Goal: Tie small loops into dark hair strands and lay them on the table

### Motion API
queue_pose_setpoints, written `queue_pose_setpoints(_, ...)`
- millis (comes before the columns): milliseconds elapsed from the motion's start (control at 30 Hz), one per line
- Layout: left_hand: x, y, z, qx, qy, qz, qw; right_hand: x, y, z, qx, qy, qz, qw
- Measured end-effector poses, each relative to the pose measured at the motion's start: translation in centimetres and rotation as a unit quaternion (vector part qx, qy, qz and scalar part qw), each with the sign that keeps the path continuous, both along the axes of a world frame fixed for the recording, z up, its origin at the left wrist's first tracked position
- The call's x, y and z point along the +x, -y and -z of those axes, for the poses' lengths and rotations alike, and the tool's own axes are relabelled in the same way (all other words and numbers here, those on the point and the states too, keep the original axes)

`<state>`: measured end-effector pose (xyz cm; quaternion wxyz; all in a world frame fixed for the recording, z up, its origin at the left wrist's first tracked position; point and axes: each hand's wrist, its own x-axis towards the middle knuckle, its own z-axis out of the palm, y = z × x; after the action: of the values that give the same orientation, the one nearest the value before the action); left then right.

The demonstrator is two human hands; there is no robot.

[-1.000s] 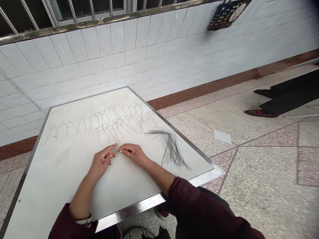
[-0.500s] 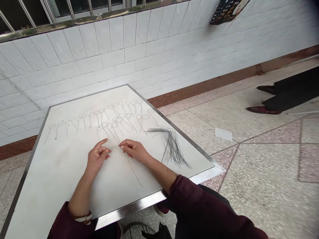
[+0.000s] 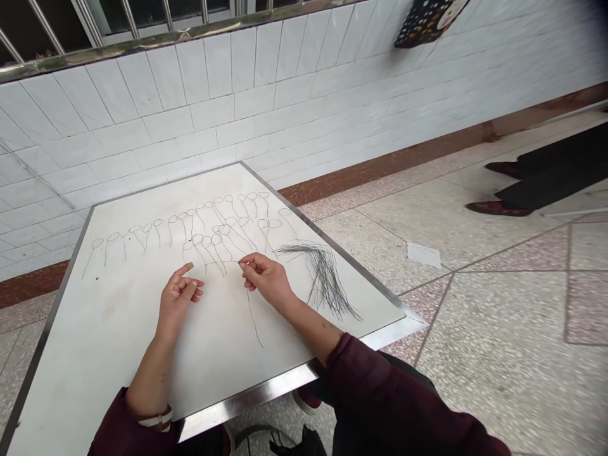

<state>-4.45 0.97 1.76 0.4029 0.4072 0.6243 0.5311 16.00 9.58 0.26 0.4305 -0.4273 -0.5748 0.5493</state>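
My right hand [image 3: 266, 278] pinches a thin dark wire [image 3: 253, 316] near its top; the wire's long tail trails down across the white table [image 3: 118, 354]. My left hand [image 3: 178, 297] rests on the table a little to the left, forefinger pointing up, the other fingers curled, and I cannot see the wire in it. Just beyond both hands lie rows of several finished wire loops with stems [image 3: 209, 225]. A loose bundle of straight dark wires [image 3: 327, 275] lies to the right of my right hand.
The table has a steel rim [image 3: 266, 389] and stands against a white tiled wall [image 3: 190, 107] with a railing on top. Another person's dark trouser legs and shoes [image 3: 517, 190] are on the floor at far right. A scrap of paper [image 3: 424, 254] lies on the floor.
My hands have drawn apart, the right moving right and away and the left sliding left. The wire's tail now hangs from the right hand alone.
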Motion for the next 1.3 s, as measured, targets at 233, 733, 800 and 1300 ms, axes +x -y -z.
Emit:
queue_pose_setpoints(233, 5.2, 0.1, 0.5, -0.062, 0.045, 0.119, 0.99, 0.3, 0.1, -0.6, 0.079, 0.048, 0.047, 0.995)
queue_pose_setpoints(733, 14.2, 1.6, 1.9, -0.068, 0.19, 0.175, 0.964, 5.5, -2.3, -1.8, 0.172, 0.155, 0.164, 0.959)
queue_pose_setpoints(800, 15.2, 2.3, 2.4, -0.09, 0.191, 0.201, 0.957, 8.0, -3.7, -2.2, 0.164, 0.138, 0.222, 0.951)
queue_pose_setpoints(1300, -1.4, -1.5, 0.2, -0.018, -0.164, -0.138, 0.977, 12.9, -6.0, 0.3, 0.11, 0.509, 0.17, 0.836)
